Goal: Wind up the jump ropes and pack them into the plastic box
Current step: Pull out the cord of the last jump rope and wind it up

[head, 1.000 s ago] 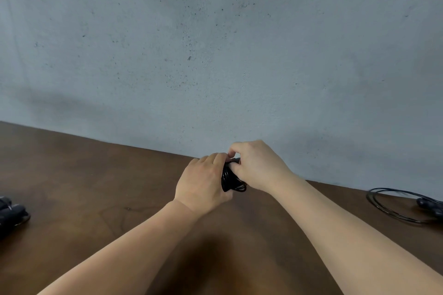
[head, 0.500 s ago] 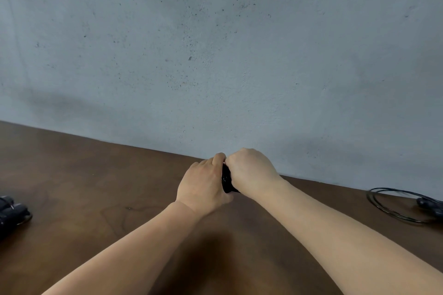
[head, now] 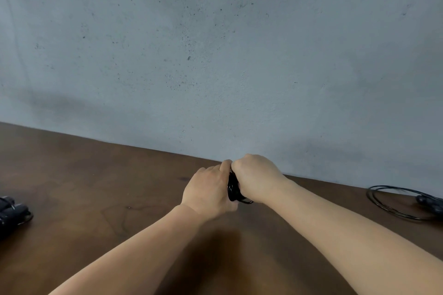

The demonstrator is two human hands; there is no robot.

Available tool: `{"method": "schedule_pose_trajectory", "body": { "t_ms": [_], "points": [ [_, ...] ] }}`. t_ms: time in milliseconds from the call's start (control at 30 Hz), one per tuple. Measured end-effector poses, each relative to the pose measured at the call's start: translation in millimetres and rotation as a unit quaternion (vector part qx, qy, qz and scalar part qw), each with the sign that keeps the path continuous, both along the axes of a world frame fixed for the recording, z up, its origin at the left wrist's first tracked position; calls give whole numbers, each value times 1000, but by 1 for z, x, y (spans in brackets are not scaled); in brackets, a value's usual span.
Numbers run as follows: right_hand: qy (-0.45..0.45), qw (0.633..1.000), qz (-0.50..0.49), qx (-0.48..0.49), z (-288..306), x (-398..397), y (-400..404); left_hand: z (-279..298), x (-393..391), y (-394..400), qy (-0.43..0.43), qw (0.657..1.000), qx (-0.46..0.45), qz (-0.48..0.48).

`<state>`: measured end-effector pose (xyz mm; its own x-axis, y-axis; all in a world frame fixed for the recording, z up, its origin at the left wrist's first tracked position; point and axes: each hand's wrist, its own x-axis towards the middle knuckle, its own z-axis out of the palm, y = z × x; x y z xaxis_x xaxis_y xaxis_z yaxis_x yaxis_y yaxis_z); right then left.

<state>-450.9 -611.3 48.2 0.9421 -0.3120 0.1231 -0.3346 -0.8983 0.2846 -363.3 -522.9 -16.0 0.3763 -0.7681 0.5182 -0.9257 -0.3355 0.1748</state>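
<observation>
Presently gripping one small black coiled jump rope bundle (head: 233, 188) between left hand (head: 208, 193) and right hand (head: 257, 178), both closed tight around it above the dark brown wooden table (head: 96, 187). Risking slack: loosen either grip and the springy loops uncoil. Loose black rope ring (head: 395, 202) lying far right; wound black bundle (head: 13, 214) far left. No plastic box visible.

Background: grey wall above a brown table.
The wall (head: 215, 43) is matt grey concrete with small dark pits and specks, filling the frame from 9 through 12 to 3 o'clock. The table (head: 84, 187) is dark brown wood with faint grain, its far edge meeting the wall. Lighting is soft and even.
</observation>
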Motion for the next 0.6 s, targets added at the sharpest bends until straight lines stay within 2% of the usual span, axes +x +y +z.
{"method": "schedule_pose_trajectory", "body": {
  "t_ms": [200,300,367,600],
  "points": [
    [18,993,67,-100,-12,0,-9,1,4,2,41,999,-17,-3],
    [2,988,114,-101,-16,-2,-15,3,7,3,51,999,-15,2],
    [-42,982,149,-110,-22,-5,-21,5,9,3,54,998,-16,8],
    [-201,966,145,-71,-10,-3,-26,11,-2,-3,44,999,-4,5]
  ]
}}
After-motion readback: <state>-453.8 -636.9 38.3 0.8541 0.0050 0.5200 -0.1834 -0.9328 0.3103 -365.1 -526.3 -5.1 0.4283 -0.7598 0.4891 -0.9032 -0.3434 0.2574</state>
